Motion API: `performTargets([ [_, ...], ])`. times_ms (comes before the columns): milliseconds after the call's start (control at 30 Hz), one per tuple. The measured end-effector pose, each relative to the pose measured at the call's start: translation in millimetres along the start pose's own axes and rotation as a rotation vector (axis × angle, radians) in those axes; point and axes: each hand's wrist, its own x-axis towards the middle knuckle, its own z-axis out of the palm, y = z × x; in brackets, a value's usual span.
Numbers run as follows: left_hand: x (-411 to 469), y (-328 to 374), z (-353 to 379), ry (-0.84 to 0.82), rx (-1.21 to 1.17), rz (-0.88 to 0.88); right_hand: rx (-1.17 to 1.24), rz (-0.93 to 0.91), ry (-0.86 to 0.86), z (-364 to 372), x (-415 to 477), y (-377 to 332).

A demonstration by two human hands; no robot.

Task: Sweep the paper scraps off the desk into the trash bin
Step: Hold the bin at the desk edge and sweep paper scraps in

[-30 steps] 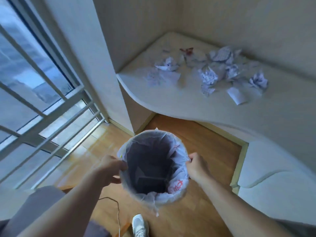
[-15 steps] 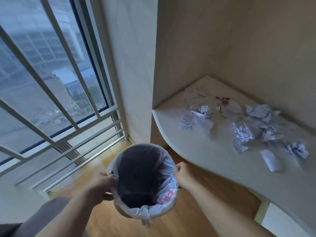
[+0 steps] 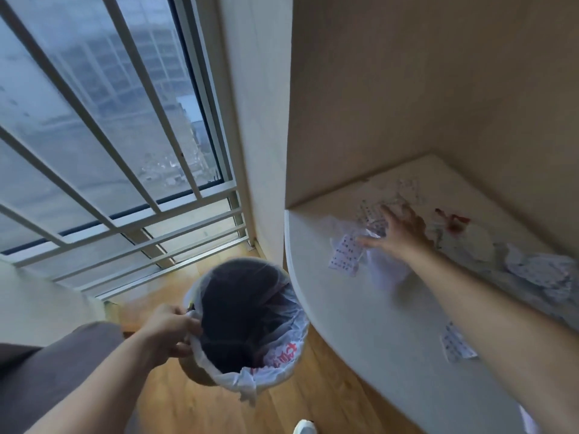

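Below the desk (image 3: pixel 360 324) edge, the left hand (image 3: pixel 170 330) grips the bin (image 3: pixel 250 321) rim; the right hand (image 3: pixel 398 233), fingers spread, rests over the scraps (image 3: pixel 344 255), which a hard sweep could scatter past the bin.

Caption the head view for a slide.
Left hand holds the white-bag-lined trash bin beside the curved white desk; open right hand reaches over printed paper scraps.

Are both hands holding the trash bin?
No, only the left hand grips the trash bin rim; the right hand is spread over paper scraps on the desk.
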Motion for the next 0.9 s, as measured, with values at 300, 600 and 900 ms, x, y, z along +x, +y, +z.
performTargets([
  [300,-16,18,28,0.037,0.001,0.018,-0.087,-0.125,0.054,57,3,-22],
  [600,-31,33,32,0.007,-0.050,0.017,-0.162,-0.225,0.050,90,-43,-70],
  [900,-45,52,33,-0.018,-0.103,0.047,-0.171,-0.319,-0.044,123,-102,-105],
])
